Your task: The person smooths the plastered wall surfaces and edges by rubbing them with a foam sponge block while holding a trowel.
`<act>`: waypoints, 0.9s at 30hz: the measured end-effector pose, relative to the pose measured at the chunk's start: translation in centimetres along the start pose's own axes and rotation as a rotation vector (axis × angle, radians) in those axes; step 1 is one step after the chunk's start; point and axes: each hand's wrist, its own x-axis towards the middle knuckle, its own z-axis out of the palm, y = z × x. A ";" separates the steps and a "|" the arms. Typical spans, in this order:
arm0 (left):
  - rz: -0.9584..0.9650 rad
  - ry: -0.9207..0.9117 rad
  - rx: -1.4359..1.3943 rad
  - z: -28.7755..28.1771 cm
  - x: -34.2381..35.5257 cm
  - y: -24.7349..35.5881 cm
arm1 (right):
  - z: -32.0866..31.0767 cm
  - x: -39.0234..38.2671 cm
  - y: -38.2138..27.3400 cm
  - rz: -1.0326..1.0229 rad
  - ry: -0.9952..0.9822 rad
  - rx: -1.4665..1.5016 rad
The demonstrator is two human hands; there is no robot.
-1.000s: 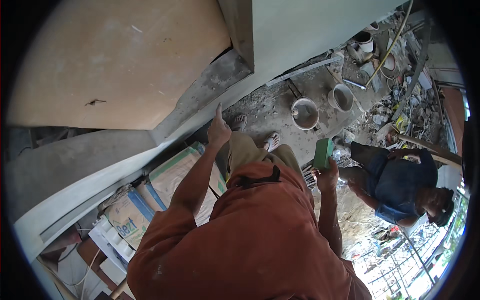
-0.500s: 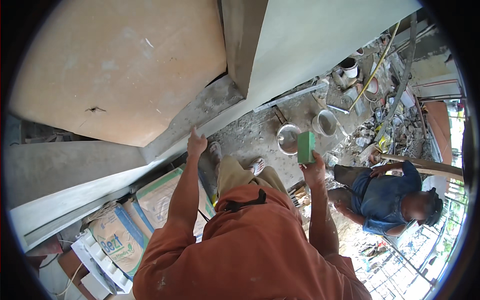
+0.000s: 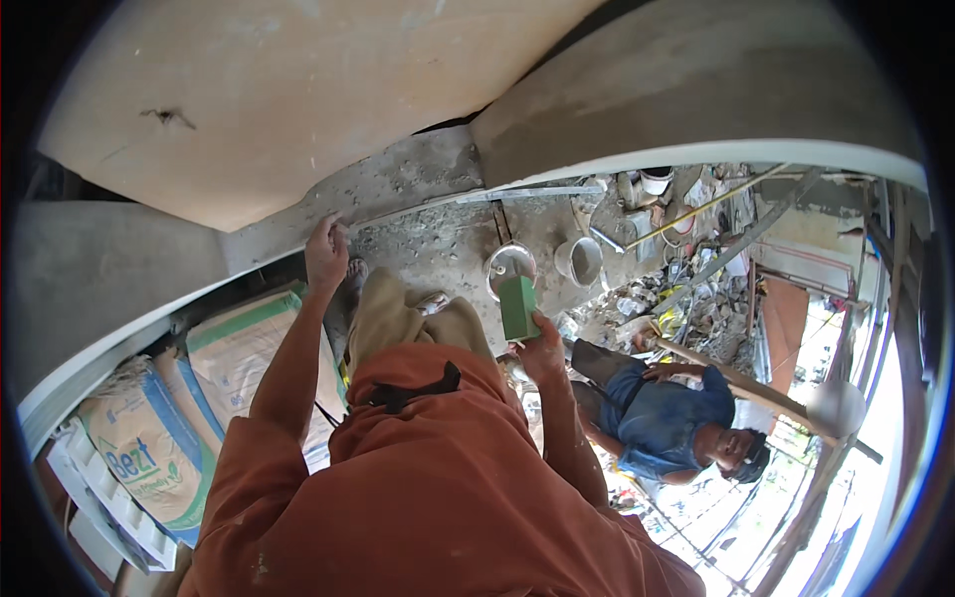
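My left hand (image 3: 326, 255) reaches up with its fingertips pressed against the grey concrete beam edge (image 3: 398, 184), holding nothing. My right hand (image 3: 542, 348) grips a green rectangular float (image 3: 517, 306) by its lower end, held upright in front of me at chest height. I wear an orange shirt and tan trousers, and both arms stretch forward from the lower edge of the view.
A tan plywood board (image 3: 279, 90) and a grey plastered wall (image 3: 716, 90) fill the top. Below lie cement sacks (image 3: 149, 438), two metal buckets (image 3: 579, 261), rubble, poles, and a person in a blue shirt (image 3: 662, 418) sitting at lower right.
The view has swung so the board and beam shifted right and the ground scene moved. My left hand stays on the beam edge; my right hand has kept the green float raised.
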 end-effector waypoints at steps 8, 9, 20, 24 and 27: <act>-0.342 -0.350 0.124 1.3 -13.2 -7.3 | 10.7 6.1 -4.3 -0.132 -0.632 -0.635; -0.365 -0.410 0.178 2.0 -16.0 -7.9 | 11.8 8.2 -4.9 -0.182 -0.705 -0.819; -0.914 -0.024 -0.073 15.4 -30.4 -5.7 | 27.7 12.2 -20.8 -1.227 -0.675 -2.358; -1.100 -0.117 -0.130 18.2 -33.2 -6.0 | 26.0 14.9 -19.7 -0.973 -0.684 -2.856; -1.099 -0.248 -0.111 17.8 -33.2 -4.8 | 25.0 17.2 -19.3 -0.972 -0.749 -2.952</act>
